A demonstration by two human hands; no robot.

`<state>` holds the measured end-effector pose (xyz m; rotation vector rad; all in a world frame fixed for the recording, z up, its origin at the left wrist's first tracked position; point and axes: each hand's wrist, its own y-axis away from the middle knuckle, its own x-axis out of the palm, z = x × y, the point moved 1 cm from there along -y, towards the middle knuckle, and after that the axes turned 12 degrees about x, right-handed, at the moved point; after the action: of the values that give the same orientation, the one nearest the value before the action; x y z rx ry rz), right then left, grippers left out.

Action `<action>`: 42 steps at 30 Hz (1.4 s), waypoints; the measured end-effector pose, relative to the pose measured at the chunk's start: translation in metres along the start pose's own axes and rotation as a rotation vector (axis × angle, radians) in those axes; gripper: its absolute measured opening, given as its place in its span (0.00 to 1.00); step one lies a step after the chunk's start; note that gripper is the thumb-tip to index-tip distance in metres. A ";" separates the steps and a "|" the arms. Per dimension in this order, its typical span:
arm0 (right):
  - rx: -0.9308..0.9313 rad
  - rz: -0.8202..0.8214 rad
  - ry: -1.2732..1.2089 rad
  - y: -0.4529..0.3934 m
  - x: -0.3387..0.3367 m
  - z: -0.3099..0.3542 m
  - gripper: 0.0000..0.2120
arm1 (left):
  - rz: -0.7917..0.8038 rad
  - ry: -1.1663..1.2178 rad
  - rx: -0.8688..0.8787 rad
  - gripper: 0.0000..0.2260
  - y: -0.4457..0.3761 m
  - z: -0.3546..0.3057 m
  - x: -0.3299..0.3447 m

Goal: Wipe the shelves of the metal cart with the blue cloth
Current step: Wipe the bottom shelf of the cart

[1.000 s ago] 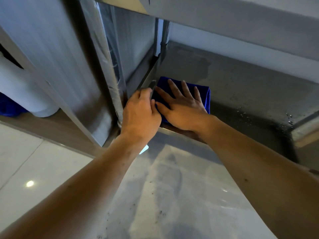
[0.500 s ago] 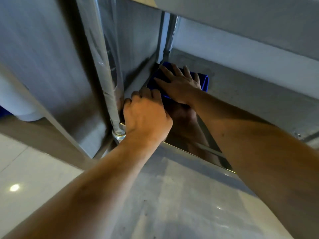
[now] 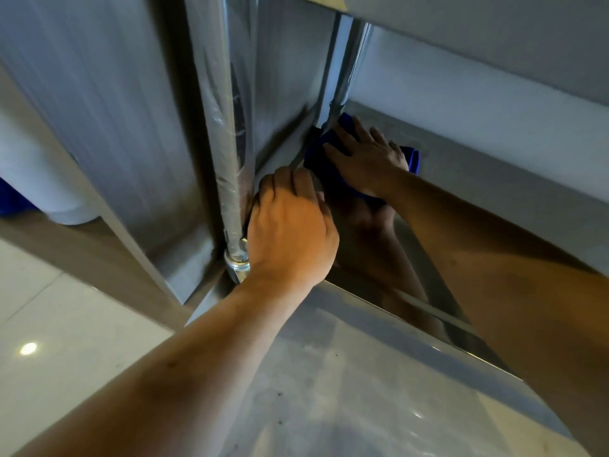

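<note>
The blue cloth (image 3: pixel 318 153) lies flat on the lower shelf (image 3: pixel 478 186) of the metal cart, pushed into the far left corner by the rear post. My right hand (image 3: pixel 365 156) presses on it with fingers spread and straight. My left hand (image 3: pixel 290 225) grips the shelf's left front corner with curled fingers, right beside the plastic-wrapped front post (image 3: pixel 227 159). Both forearms reach in from below the view. Most of the cloth is hidden under my right hand.
The shelf above (image 3: pixel 494 34) hangs low over the working space. A steel panel (image 3: pixel 108 110) stands close on the left, with a white cylinder (image 3: pixel 43 179) behind it. Glossy floor tiles (image 3: pixel 66 341) lie below.
My right hand has slid the blue cloth away from the shelf's front edge into the far left corner. My left hand has stayed on the front corner. The view has moved closer.
</note>
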<state>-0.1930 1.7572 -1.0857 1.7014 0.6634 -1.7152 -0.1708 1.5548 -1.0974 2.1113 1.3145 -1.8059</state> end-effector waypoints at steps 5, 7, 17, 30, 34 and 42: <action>-0.051 -0.008 0.052 0.045 0.005 -0.004 0.38 | -0.037 0.112 -0.048 0.19 -0.001 0.000 0.002; -0.067 -0.016 0.060 0.060 0.005 -0.006 0.37 | -0.049 0.132 -0.059 0.21 -0.001 -0.002 -0.001; -0.275 -0.082 0.004 0.154 0.010 -0.009 0.29 | -0.060 0.166 -0.058 0.30 0.000 -0.003 -0.004; -0.127 -0.045 -0.012 0.012 0.008 -0.019 0.29 | 0.114 -0.018 0.027 0.39 -0.005 0.003 0.006; -0.078 -0.080 0.010 -0.015 0.003 -0.021 0.28 | 0.138 -0.036 0.026 0.40 -0.005 0.004 0.009; 0.181 -0.015 -0.030 -0.073 -0.012 -0.029 0.29 | 0.099 -0.033 0.002 0.40 -0.004 0.002 0.006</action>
<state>-0.2270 1.8284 -1.0808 1.7917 0.5216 -1.8558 -0.1754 1.5597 -1.1013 2.0987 1.1791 -1.7947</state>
